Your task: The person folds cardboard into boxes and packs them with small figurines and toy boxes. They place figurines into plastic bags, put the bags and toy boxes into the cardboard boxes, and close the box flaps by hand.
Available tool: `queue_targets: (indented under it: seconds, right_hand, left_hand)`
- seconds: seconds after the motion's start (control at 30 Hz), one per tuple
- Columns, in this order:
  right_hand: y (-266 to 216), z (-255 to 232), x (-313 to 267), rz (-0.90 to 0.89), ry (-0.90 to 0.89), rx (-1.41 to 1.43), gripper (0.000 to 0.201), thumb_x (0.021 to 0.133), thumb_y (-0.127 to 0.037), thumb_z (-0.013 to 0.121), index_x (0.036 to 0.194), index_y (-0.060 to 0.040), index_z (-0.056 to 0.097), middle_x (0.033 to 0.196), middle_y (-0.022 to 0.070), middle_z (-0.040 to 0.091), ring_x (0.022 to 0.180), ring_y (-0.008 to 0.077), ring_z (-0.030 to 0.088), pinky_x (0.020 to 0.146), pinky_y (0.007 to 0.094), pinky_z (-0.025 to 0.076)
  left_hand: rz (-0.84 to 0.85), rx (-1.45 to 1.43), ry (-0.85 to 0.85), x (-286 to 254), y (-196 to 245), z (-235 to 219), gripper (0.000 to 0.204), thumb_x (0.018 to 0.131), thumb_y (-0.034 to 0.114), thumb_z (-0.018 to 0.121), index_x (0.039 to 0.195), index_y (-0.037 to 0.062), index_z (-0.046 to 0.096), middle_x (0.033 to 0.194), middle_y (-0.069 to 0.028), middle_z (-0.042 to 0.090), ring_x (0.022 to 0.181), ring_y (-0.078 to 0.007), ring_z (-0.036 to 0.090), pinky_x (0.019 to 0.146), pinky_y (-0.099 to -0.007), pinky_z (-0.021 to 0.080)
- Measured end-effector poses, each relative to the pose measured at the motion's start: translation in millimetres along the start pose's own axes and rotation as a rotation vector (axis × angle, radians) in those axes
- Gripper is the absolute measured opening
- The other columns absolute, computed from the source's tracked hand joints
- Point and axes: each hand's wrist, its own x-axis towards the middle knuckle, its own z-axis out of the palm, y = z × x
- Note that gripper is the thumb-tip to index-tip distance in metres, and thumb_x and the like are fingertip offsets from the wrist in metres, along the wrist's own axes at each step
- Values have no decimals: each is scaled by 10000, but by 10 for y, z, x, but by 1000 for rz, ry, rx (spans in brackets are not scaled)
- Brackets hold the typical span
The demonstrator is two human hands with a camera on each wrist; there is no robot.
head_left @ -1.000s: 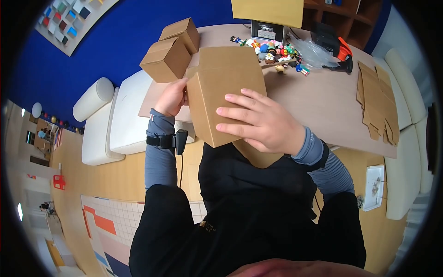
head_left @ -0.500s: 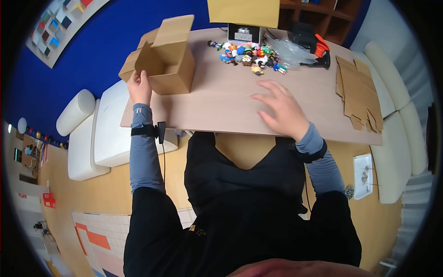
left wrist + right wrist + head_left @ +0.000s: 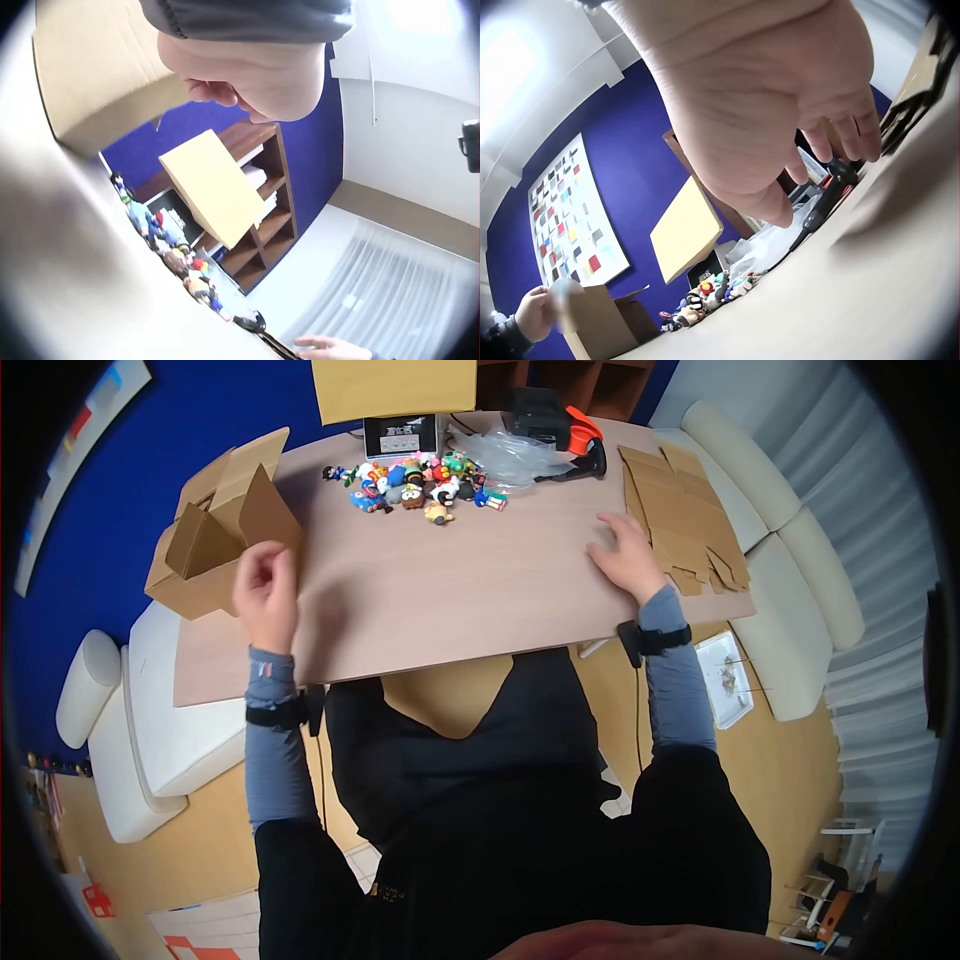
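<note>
In the head view my left hand [image 3: 267,592] hovers at the near right corner of an open cardboard box [image 3: 275,518]. Its fingers are loosely curled with nothing held, and it overlaps the box there. The box's flaps stand up, and it sits at the table's left end. My right hand [image 3: 630,558] is over the right part of the table, fingers loosely extended, just left of a stack of flattened cardboard boxes [image 3: 680,510]. The right wrist view shows that hand's palm and spread fingers [image 3: 821,142] above the tabletop, holding nothing.
Several small toy figures [image 3: 415,490] lie in a heap at the back of the table [image 3: 430,590]. Beside them are a clear plastic bag [image 3: 510,460] and a black and orange tape dispenser [image 3: 580,435]. A yellow panel [image 3: 395,390] stands behind.
The box held in both hands a second ago is now on the table at the left. My right hand has moved right to the flattened cardboard, and the head view has turned right.
</note>
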Motion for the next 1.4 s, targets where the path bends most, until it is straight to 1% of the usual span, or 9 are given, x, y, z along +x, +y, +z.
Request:
queue_targets:
  seconds: [0.33, 0.5, 0.7, 0.73, 0.87, 1.03, 1.23, 1.3, 1.4]
  right_hand:
    - [-828, 855, 999, -175, 11, -73, 463, 838, -188, 719, 1291, -104, 670, 1397, 217, 550, 1318, 379, 509, 1085, 414, 452]
    - [-896, 1032, 1321, 171, -3, -74, 343, 834, -199, 730, 1163, -102, 733, 1252, 196, 664, 1072, 356, 671, 966, 393, 518]
    - [-630, 1255, 1460, 63, 262, 696, 218, 927, -211, 690, 1004, -15, 743, 864, 79, 745, 803, 174, 697, 742, 318, 545]
    - [-710, 1165, 1442, 107, 156, 885, 183, 997, -135, 597, 1086, 1, 682, 892, -12, 670, 736, 70, 580, 653, 217, 463]
    - [-833, 937, 1367, 150, -47, 1445, 137, 1007, -102, 541, 1100, -47, 626, 805, -50, 551, 648, 37, 422, 543, 203, 289]
    - [-895, 1019, 1315, 146, -151, 1477, 113, 1020, -161, 575, 1074, -74, 624, 820, -55, 551, 646, 23, 428, 533, 199, 299]
    - [-1119, 1011, 1181, 100, -283, 1291, 167, 1002, -234, 666, 1044, -77, 628, 806, -61, 575, 654, 14, 486, 539, 180, 351]
    - [-1136, 1037, 1160, 90, -300, 1238, 168, 993, -229, 684, 1034, -75, 630, 812, -58, 586, 656, 16, 505, 544, 178, 366]
    - [-1090, 1085, 1209, 73, -60, 1285, 180, 954, -191, 712, 1013, -41, 633, 829, -24, 641, 696, 47, 573, 577, 210, 442]
  left_hand:
    - [-344, -239, -436, 96, -479, 1635, 123, 954, 128, 693, 1016, 23, 710, 805, 57, 619, 729, -23, 527, 643, -206, 440]
    - [-518, -487, -411, 169, -433, 2022, 84, 941, 86, 703, 993, 21, 699, 794, 75, 597, 722, -14, 513, 655, -178, 430]
    - [-671, -522, -317, 106, -573, 2064, 101, 973, 142, 684, 990, 42, 686, 737, 61, 576, 566, -42, 504, 484, -214, 386]
    - [-655, -550, -337, 102, -619, 2049, 160, 995, 203, 670, 1028, 46, 673, 762, 35, 593, 578, -54, 526, 484, -218, 404]
    - [-726, -551, -372, 93, -464, 2012, 287, 1028, 302, 629, 1152, 44, 628, 934, -31, 639, 635, -72, 576, 478, -243, 457]
    - [-728, -580, -394, 85, -299, 2013, 393, 1044, 391, 580, 1223, 42, 571, 1089, -76, 636, 735, -115, 629, 490, -237, 485]
    - [-610, -466, -363, 29, -466, 2024, 211, 989, 203, 690, 911, 106, 520, 775, 5, 581, 547, -83, 540, 443, -245, 422]
    - [-562, -428, -165, 25, -498, 2017, 278, 915, 116, 772, 863, 107, 499, 668, 62, 515, 575, -23, 482, 494, -202, 373]
    - [-535, -332, -167, 54, -592, 1966, 234, 891, 123, 785, 851, 74, 560, 687, 61, 531, 600, -23, 478, 523, -197, 371]
